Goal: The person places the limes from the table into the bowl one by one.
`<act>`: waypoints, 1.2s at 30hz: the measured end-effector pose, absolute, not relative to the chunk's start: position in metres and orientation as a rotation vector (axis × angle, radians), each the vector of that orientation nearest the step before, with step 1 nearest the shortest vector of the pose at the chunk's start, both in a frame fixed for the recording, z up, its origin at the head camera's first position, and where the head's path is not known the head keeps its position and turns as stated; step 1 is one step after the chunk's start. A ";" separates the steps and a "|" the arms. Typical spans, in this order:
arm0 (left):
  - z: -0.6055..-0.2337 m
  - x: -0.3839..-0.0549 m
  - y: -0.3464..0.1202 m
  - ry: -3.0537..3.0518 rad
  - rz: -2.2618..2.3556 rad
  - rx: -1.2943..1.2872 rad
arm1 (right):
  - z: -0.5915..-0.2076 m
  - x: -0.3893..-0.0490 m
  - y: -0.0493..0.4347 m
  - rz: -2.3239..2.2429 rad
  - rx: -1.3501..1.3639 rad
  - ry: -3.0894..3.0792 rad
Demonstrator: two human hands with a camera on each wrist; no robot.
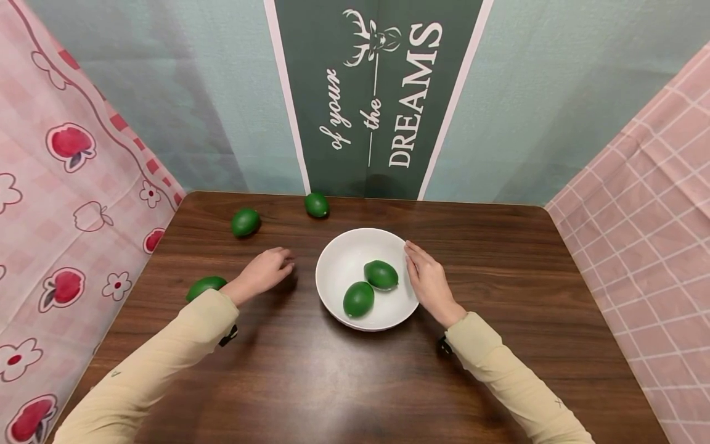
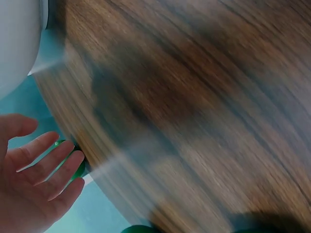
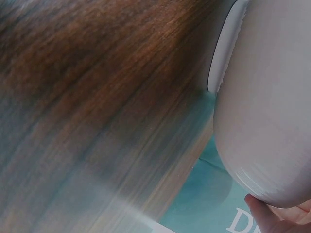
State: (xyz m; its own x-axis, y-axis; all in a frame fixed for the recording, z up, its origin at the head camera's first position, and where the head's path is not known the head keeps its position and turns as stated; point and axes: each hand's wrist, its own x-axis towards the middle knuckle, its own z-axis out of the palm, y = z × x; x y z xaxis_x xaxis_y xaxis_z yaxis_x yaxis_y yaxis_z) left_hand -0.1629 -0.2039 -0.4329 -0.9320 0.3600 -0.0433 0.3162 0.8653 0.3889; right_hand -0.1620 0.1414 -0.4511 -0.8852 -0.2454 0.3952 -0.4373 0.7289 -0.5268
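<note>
On the wooden table [image 1: 333, 394], the white bowl [image 1: 344, 259], holding two limes [image 1: 358, 300], is best steadied lightly by the straight-fingered right hand [image 1: 432, 283]; the left hand [image 1: 264, 271] is held empty alongside, fingers relaxed.

Your right hand [image 3: 274, 223] shows only in part at the bottom right corner, where one fingertip touches the curved outer wall of the white bowl [image 3: 267, 107]. The bowl fills the right side, cut off by the frame, with its foot [image 3: 226, 53] turned toward the upper left. To your left spreads the brown wood-grain table [image 3: 97, 97], streaked dark and light, with a pale bluish sheen low down. Past its slanting edge you see teal cloth [image 3: 199, 194], white lettering [image 3: 240, 221] that begins with a D, and a bit of white stripe [image 3: 164, 228].
</note>
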 end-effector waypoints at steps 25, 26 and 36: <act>-0.426 -0.154 -0.249 2.956 0.433 0.483 | -0.450 -0.161 0.142 0.923 0.533 -2.652; -0.426 -0.154 -0.251 2.960 0.438 0.482 | -0.450 -0.161 0.142 0.923 0.531 -2.654; -0.425 -0.147 -0.270 2.970 0.450 0.470 | -0.451 -0.161 0.142 0.907 0.550 -2.637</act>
State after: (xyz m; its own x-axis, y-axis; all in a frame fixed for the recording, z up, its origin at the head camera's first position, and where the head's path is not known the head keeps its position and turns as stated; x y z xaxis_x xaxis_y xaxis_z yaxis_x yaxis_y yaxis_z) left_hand -0.1474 -0.2695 -0.4250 -0.9473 0.3160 -0.0527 0.2862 0.9086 0.3041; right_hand -0.1608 0.1420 -0.4511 -0.8822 -0.2570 0.3945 -0.4454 0.7273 -0.5221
